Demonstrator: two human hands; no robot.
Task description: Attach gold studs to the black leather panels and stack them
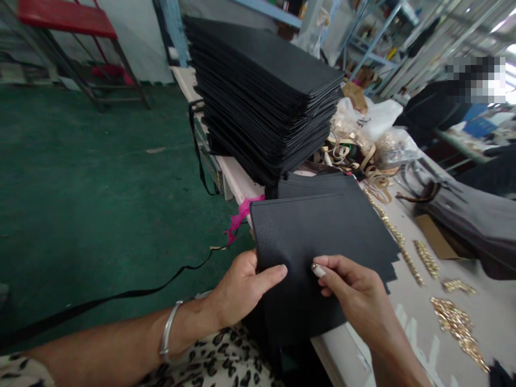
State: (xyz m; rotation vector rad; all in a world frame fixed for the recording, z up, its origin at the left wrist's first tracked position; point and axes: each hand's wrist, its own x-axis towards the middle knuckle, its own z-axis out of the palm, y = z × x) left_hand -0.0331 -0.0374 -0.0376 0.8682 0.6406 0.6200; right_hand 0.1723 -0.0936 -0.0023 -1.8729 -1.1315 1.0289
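Note:
A black leather-like panel [298,231] lies over the table's near edge, in front of other dark panels [355,215]. My left hand [245,285] grips its left edge, thumb on top and fingers hidden beneath. Above the panel's middle, my right hand [350,290] pinches a small shiny metal piece [315,266] between thumb and forefinger. Gold-coloured metal pieces lie to the right, in rows [397,234] and in a loose pile [455,322].
Behind the panels rises a tall stack of black pieces [266,91]. Plastic bags [395,145] and tan strips [377,183] lie beside it. A pink scrap [242,215] and a black strap [161,290] hang at the table's left. A red stool [68,19] stands on the floor.

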